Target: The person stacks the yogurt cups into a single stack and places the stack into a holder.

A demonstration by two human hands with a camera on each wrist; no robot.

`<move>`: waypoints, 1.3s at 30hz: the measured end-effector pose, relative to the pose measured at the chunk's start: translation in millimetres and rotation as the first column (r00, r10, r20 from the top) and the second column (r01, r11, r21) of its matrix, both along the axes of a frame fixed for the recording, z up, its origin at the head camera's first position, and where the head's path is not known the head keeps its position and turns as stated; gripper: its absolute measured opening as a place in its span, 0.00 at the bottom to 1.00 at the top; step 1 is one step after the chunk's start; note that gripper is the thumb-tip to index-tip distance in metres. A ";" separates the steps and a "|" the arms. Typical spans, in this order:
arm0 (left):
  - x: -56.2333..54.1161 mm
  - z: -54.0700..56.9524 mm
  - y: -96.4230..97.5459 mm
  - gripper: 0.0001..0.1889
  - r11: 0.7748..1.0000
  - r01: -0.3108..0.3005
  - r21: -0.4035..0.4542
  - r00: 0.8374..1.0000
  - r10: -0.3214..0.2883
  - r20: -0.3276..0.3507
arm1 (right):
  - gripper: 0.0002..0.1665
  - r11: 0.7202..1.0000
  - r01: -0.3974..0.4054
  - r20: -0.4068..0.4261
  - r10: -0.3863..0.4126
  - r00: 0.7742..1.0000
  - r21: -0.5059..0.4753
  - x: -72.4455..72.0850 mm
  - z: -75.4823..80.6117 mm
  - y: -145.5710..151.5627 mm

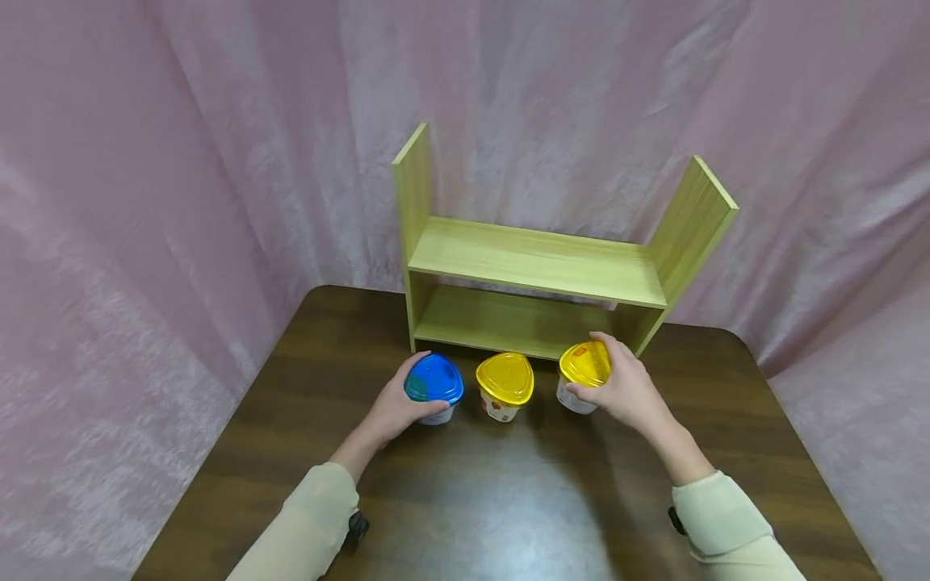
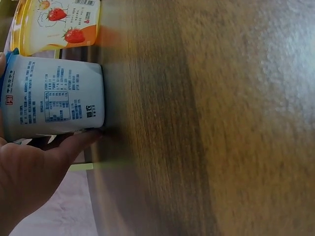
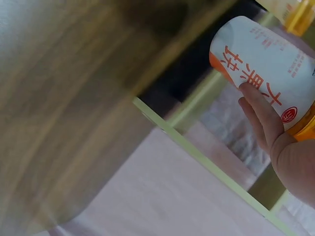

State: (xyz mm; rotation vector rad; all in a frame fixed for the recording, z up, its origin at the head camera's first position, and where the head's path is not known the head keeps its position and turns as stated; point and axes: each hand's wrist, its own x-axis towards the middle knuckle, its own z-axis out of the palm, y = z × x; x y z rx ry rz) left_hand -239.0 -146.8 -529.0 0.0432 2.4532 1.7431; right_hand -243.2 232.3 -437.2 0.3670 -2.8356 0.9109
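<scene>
My left hand (image 1: 392,413) grips a tub with a blue lid (image 1: 434,378), thumb on the near side and fingers round the far left. In the left wrist view this white tub (image 2: 59,98) has blue printing, and its base is at the tabletop. On the right, my right hand (image 1: 634,394) holds a yellow-lidded tub (image 1: 584,365) between thumb and fingers. Its white side (image 3: 268,64) bears orange lettering in the right wrist view, tilted, with its base off the tabletop. Between the hands stands another yellow-lidded tub (image 1: 504,379) with strawberries printed on it, untouched.
A light wooden two-tier shelf (image 1: 538,254) with tall side panels stands right behind the tubs at the back of the dark brown table (image 1: 465,500). Pink curtains (image 1: 218,202) hang behind and on both sides.
</scene>
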 end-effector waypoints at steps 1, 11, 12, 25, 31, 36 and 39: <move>1.5 -0.2 -0.8 0.50 1.000 -0.001 -0.002 1.000 0.001 0.003 | 0.56 1.000 -0.003 -0.006 0.003 1.000 -0.002 -0.6 2.5 -1.1; 6.7 -3.3 -4.1 0.50 1.000 -0.006 0.007 1.000 0.006 0.004 | 0.54 0.999 -0.040 -0.079 0.038 0.996 -0.027 -6.5 37.0 -20.7; 7.1 -3.5 -4.6 0.50 1.000 -0.005 0.009 1.000 0.005 0.001 | 0.54 0.998 -0.047 -0.087 0.045 0.995 -0.030 -7.2 40.9 -24.4; 6.2 -5.0 -6.3 0.50 1.000 -0.010 0.026 1.000 0.010 0.004 | 0.52 0.984 -0.175 -0.110 0.169 0.979 -0.046 -13.2 71.2 -76.7; 2.5 -0.6 -1.3 0.49 0.999 0.006 0.039 1.000 -0.005 -0.015 | 0.53 0.977 -0.204 -0.134 0.196 0.971 -0.054 -16.3 79.8 -92.7; 2.3 0.9 1.2 0.48 0.999 0.004 0.051 1.000 -0.004 -0.012 | 0.53 0.966 -0.254 -0.147 0.246 0.958 -0.042 -19.5 86.9 -110.6; 2.8 0.5 2.2 0.48 0.998 0.009 0.056 1.000 -0.008 -0.017 | 0.52 0.958 -0.282 -0.137 0.274 0.952 -0.045 -20.0 89.4 -122.7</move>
